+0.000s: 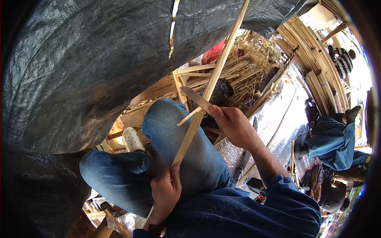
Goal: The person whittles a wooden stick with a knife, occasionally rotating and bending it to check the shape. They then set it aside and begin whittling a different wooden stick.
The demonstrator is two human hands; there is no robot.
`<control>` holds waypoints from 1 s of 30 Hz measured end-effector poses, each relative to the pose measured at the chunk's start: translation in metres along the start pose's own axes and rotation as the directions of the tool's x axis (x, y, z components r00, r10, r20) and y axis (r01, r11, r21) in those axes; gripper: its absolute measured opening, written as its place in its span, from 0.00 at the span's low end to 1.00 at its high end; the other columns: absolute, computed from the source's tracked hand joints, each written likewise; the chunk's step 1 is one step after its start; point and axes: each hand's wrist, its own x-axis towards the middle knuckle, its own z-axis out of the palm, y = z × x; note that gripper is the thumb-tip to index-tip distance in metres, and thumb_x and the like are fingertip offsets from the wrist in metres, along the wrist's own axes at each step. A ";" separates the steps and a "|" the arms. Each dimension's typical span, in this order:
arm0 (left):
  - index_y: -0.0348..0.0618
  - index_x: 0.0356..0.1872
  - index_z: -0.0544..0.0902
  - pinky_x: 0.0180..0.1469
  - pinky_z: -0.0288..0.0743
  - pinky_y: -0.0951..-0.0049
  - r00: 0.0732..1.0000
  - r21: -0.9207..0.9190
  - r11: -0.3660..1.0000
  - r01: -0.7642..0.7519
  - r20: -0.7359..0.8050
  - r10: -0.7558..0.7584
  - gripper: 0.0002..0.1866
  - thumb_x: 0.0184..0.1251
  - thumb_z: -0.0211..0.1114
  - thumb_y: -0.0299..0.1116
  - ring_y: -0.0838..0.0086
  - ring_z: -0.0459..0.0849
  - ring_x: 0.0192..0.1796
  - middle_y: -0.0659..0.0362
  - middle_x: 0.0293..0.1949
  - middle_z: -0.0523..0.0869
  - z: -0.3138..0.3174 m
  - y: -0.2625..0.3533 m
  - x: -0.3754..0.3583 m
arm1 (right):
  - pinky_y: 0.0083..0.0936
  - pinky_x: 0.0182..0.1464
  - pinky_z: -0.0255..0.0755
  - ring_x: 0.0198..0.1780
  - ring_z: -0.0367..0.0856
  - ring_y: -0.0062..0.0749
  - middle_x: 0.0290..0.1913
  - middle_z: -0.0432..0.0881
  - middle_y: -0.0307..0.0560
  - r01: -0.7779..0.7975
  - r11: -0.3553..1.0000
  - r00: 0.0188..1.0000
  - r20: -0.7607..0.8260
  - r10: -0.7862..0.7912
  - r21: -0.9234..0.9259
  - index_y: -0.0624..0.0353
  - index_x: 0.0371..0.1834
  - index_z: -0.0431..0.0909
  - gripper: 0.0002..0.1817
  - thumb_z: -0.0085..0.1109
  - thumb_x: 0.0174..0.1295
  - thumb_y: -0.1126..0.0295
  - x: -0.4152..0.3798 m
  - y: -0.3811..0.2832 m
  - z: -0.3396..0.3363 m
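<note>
A long bamboo strip point(197, 121) slants from my lap up past the top edge of the view. Near its lower end my left hand point(166, 191) is closed around it, thumb along the strip. In my right hand point(235, 125) is a knife point(196, 98), its blade lying across the strip above my knee and pointing up and left. The fingers wrap the knife's handle, which is hidden. A thin sliver point(188, 117) sticks out from the strip just below the blade.
A dark tarp point(79, 71) hangs at the left. Wood shavings point(254, 59) and a red bag point(213, 52) lie ahead. Bamboo strips point(313, 59) stand stacked at the upper right. Another person's legs point(333, 139) are at the right. A hammer-like tool point(115, 222) lies lower left.
</note>
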 end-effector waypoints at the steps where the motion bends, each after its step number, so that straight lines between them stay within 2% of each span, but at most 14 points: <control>1: 0.39 0.23 0.77 0.16 0.65 0.65 1.000 -0.001 1.000 -0.001 -0.001 0.001 0.15 0.70 0.57 0.34 0.57 0.77 0.14 0.52 0.12 0.73 0.000 -0.001 0.000 | 0.28 0.22 0.59 0.18 0.63 0.19 0.13 0.62 0.41 -0.028 1.000 0.999 0.034 0.028 0.004 0.70 0.30 0.75 0.30 0.42 0.73 0.49 0.000 0.001 -0.001; 5: 0.38 0.24 0.78 0.16 0.65 0.65 1.000 -0.029 1.000 -0.008 -0.010 0.007 0.14 0.70 0.57 0.34 0.57 0.77 0.15 0.52 0.12 0.74 -0.002 0.003 0.002 | 0.29 0.22 0.60 0.18 0.66 0.20 0.13 0.63 0.41 -0.011 0.995 1.000 0.017 0.013 -0.102 0.69 0.29 0.75 0.28 0.43 0.72 0.51 -0.003 -0.009 -0.004; 7: 0.38 0.24 0.78 0.17 0.66 0.65 1.000 -0.007 1.000 -0.015 -0.008 0.015 0.14 0.70 0.57 0.34 0.56 0.77 0.15 0.51 0.13 0.74 -0.003 0.007 0.002 | 0.30 0.21 0.60 0.17 0.66 0.21 0.13 0.63 0.42 0.184 0.943 0.959 -0.159 -0.234 -0.279 0.69 0.27 0.74 0.28 0.44 0.72 0.52 0.002 -0.006 0.009; 9: 0.38 0.24 0.78 0.17 0.66 0.64 1.000 0.004 1.000 -0.024 -0.020 0.024 0.15 0.71 0.57 0.34 0.56 0.78 0.15 0.51 0.13 0.75 -0.006 0.008 0.004 | 0.29 0.19 0.58 0.15 0.63 0.21 0.12 0.63 0.39 0.225 0.944 0.948 -0.171 -0.269 -0.242 0.66 0.22 0.71 0.29 0.43 0.72 0.50 0.011 -0.004 0.009; 11: 0.37 0.23 0.78 0.17 0.66 0.64 1.000 0.002 1.000 -0.018 -0.020 0.018 0.15 0.71 0.57 0.35 0.56 0.77 0.15 0.51 0.13 0.74 -0.006 0.006 0.002 | 0.25 0.18 0.56 0.13 0.60 0.19 0.12 0.62 0.33 0.045 0.998 0.993 0.106 -0.051 0.050 0.62 0.19 0.69 0.30 0.43 0.72 0.48 0.020 0.002 -0.001; 13: 0.37 0.23 0.77 0.17 0.65 0.64 1.000 -0.010 1.000 -0.008 -0.025 0.007 0.16 0.71 0.57 0.35 0.56 0.77 0.15 0.51 0.12 0.74 -0.003 0.003 0.001 | 0.22 0.17 0.54 0.14 0.60 0.15 0.13 0.62 0.29 0.035 0.995 0.987 0.154 -0.049 0.094 0.59 0.19 0.70 0.31 0.42 0.71 0.45 0.023 0.006 -0.005; 15: 0.37 0.22 0.77 0.16 0.63 0.63 0.999 -0.092 0.995 0.039 0.031 -0.036 0.17 0.70 0.58 0.35 0.55 0.76 0.14 0.50 0.11 0.73 -0.003 -0.002 0.000 | 0.19 0.18 0.54 0.16 0.60 0.13 0.14 0.63 0.30 -0.398 0.863 0.822 0.539 0.185 0.310 0.61 0.22 0.73 0.31 0.42 0.71 0.45 0.024 0.006 -0.013; 16: 0.37 0.22 0.77 0.16 0.63 0.63 0.999 -0.093 0.995 0.040 0.031 -0.037 0.17 0.70 0.58 0.35 0.55 0.76 0.14 0.50 0.11 0.73 -0.003 -0.003 0.000 | 0.19 0.18 0.54 0.16 0.60 0.13 0.14 0.63 0.30 -0.399 0.863 0.821 0.539 0.186 0.309 0.61 0.22 0.73 0.31 0.42 0.71 0.45 0.020 0.002 -0.015; 19: 0.36 0.21 0.76 0.16 0.62 0.62 1.000 -0.108 0.994 0.016 0.028 -0.013 0.17 0.70 0.58 0.35 0.54 0.75 0.14 0.50 0.11 0.72 -0.004 -0.005 0.000 | 0.19 0.20 0.56 0.17 0.62 0.14 0.15 0.64 0.31 -0.254 0.929 0.951 0.245 0.189 0.269 0.63 0.23 0.72 0.30 0.43 0.71 0.46 0.006 -0.005 -0.013; 22: 0.36 0.21 0.76 0.16 0.62 0.62 0.997 -0.151 0.987 0.051 0.060 -0.042 0.17 0.70 0.58 0.35 0.53 0.75 0.14 0.49 0.12 0.73 -0.005 -0.003 0.000 | 0.33 0.28 0.68 0.20 0.72 0.38 0.18 0.71 0.46 0.003 0.998 0.995 -0.097 -0.009 -0.068 0.65 0.37 0.78 0.23 0.46 0.71 0.53 -0.004 0.005 -0.012; 23: 0.36 0.22 0.76 0.16 0.62 0.62 0.998 -0.163 0.986 0.040 0.057 -0.031 0.17 0.70 0.58 0.35 0.53 0.75 0.15 0.49 0.12 0.73 -0.006 -0.004 0.000 | 0.33 0.28 0.68 0.20 0.72 0.38 0.18 0.71 0.46 -0.002 0.998 0.995 -0.096 -0.005 -0.069 0.65 0.37 0.78 0.23 0.46 0.71 0.53 -0.010 0.006 -0.008; 25: 0.35 0.23 0.77 0.16 0.62 0.62 0.998 -0.177 0.984 0.026 0.059 -0.016 0.16 0.70 0.58 0.35 0.53 0.75 0.15 0.49 0.12 0.74 -0.005 -0.004 0.001 | 0.31 0.30 0.68 0.27 0.74 0.32 0.29 0.76 0.48 0.389 0.911 0.896 -0.173 -0.409 -0.138 0.69 0.40 0.76 0.18 0.47 0.70 0.61 -0.023 0.007 0.005; 27: 0.35 0.23 0.77 0.17 0.63 0.63 0.999 -0.167 0.986 0.000 0.036 0.006 0.16 0.70 0.58 0.35 0.53 0.76 0.16 0.48 0.13 0.74 -0.004 -0.004 0.001 | 0.31 0.35 0.71 0.33 0.77 0.39 0.32 0.74 0.52 0.425 0.882 0.891 -0.077 -0.448 -0.204 0.69 0.43 0.76 0.12 0.53 0.65 0.70 -0.037 0.005 0.011; 30: 0.35 0.24 0.77 0.17 0.64 0.63 0.998 -0.143 0.990 0.013 0.060 -0.004 0.16 0.70 0.58 0.35 0.54 0.76 0.16 0.49 0.14 0.75 -0.006 -0.002 0.001 | 0.34 0.29 0.71 0.26 0.76 0.40 0.29 0.73 0.47 0.581 0.796 0.808 0.004 -0.589 -0.170 0.65 0.39 0.76 0.12 0.58 0.64 0.65 -0.033 0.022 0.017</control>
